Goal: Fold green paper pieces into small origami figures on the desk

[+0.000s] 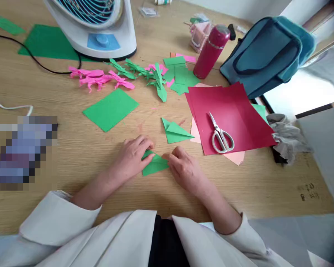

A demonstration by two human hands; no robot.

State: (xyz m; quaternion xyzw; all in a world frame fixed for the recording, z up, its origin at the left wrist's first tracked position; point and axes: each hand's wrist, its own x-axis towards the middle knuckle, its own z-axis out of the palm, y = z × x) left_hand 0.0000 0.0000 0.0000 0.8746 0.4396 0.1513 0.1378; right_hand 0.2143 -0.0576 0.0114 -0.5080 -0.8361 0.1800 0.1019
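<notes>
Between my hands a small folded piece of green paper (155,165) lies on the wooden table. My left hand (134,155) pinches its upper left edge between thumb and fingers. At the right tip of the same paper, my right hand (183,167) is closed, with thumb and forefinger on the point. A second folded green paper (177,132), pointed toward the right, sits just beyond my hands. Farther left is a flat green sheet (110,109). White-handled scissors (221,135) rest on a stack of red paper (236,111) to the right.
Pink folded paper figures (96,78) and green ones (158,81) lie toward the back, near a white fan (108,40). A red thermos (211,52) and a teal bag (267,55) stand at back right. Green paper pieces (180,74) lie beside the thermos. A blurred-out device (22,152) is at left.
</notes>
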